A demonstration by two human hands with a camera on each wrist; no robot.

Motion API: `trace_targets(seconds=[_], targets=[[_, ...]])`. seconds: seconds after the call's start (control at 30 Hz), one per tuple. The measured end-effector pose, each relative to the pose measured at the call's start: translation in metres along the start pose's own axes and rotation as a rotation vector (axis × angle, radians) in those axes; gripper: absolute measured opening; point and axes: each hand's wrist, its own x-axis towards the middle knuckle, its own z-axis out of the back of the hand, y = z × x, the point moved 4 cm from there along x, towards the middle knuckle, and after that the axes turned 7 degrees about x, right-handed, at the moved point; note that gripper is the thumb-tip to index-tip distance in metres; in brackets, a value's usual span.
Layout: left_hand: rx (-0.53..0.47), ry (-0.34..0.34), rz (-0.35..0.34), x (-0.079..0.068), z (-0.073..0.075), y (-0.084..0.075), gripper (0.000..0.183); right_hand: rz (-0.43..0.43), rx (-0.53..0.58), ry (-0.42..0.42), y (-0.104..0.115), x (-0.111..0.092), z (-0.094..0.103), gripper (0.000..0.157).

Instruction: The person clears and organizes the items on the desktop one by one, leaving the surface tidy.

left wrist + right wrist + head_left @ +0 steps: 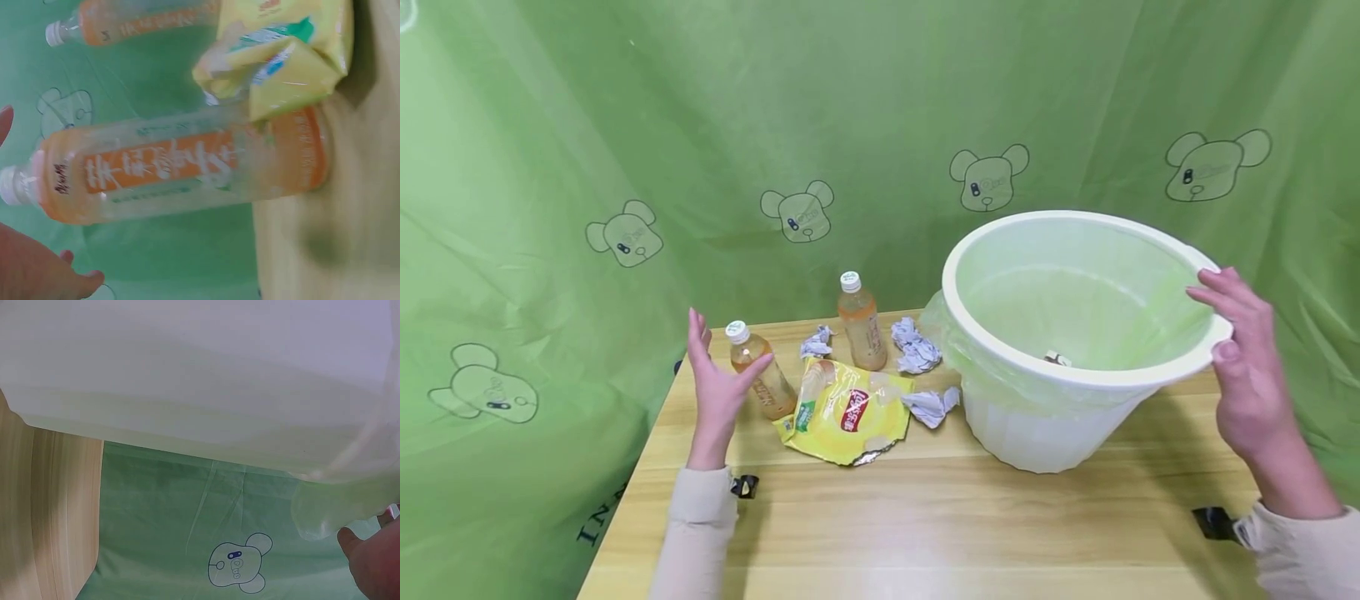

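In the head view, my left hand (718, 387) is beside an upright plastic bottle (767, 379) with an orange label and white cap. Its thumb and fingers are spread apart, and the left wrist view shows the bottle (181, 165) ungripped. My right hand (1251, 367) is at the right side of a white bin (1022, 425), fingers extended across its rim. A thin green liner bag (970, 358) folds over that rim. The right wrist view catches only part of this hand (378, 562), close to the hanging liner (325, 509).
A second bottle (863, 325) stands behind a crumpled yellow snack bag (880, 417). Crumpled paper balls lie around them, one (917, 346) near the bin. A small scrap (1057, 358) is inside the bin. Green curtain (880, 125) hangs behind the wooden table (880, 517).
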Motion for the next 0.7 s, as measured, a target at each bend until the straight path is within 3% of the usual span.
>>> trace_targets(seconds=[0.27, 0.7], targets=[[-0.025, 0.079, 0.091, -0.002, -0.004, 0.023, 0.122, 0.002, -0.002, 0.001, 0.0, 0.001, 0.0, 0.051], [0.011, 0.109, 0.142, -0.004, -0.012, 0.034, 0.097, 0.021, -0.004, 0.001, -0.004, -0.001, 0.002, 0.052]])
